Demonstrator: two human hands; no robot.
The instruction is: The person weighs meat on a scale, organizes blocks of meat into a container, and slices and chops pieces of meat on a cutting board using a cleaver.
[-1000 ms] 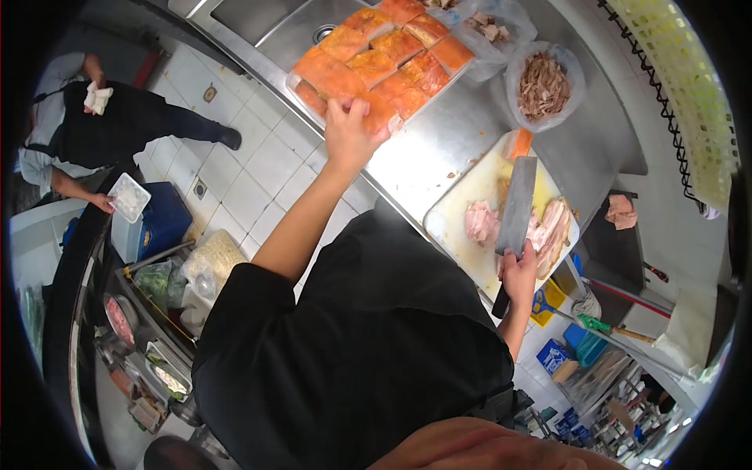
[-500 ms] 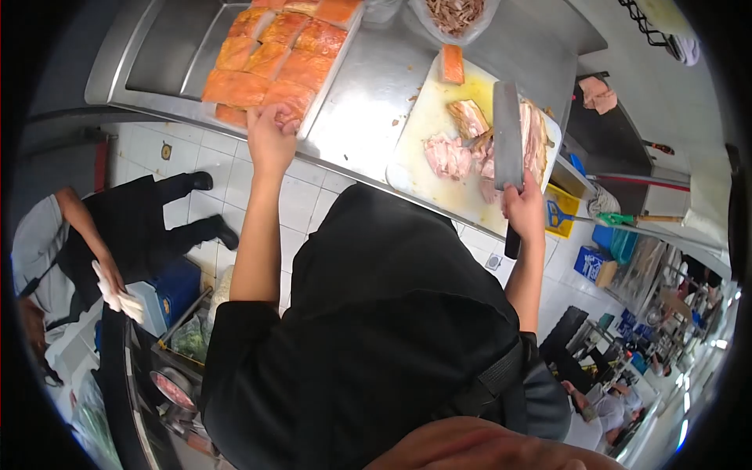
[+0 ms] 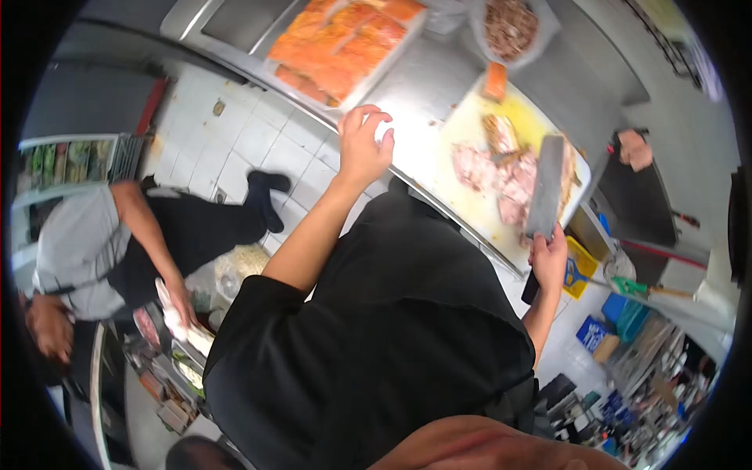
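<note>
The black top (image 3: 313,376) is loose and plain — just soft creases. Its left sleeve (image 3: 247,313) is short and wide. More black cloth (image 3: 423,251) shows lower down. The left hand (image 3: 363,149) and right hand (image 3: 550,260) are bare — the left forearm (image 3: 315,227) too.

My right hand (image 3: 550,257) grips the cleaver (image 3: 546,184) over the right side of the cutting board (image 3: 471,207); my left hand (image 3: 363,150) (thumb apart from curled fingers) is near the tray (image 3: 385,66).

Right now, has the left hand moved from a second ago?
Yes. The left hand has come back off the orange slabs, toward the near edge of the counter.
</note>
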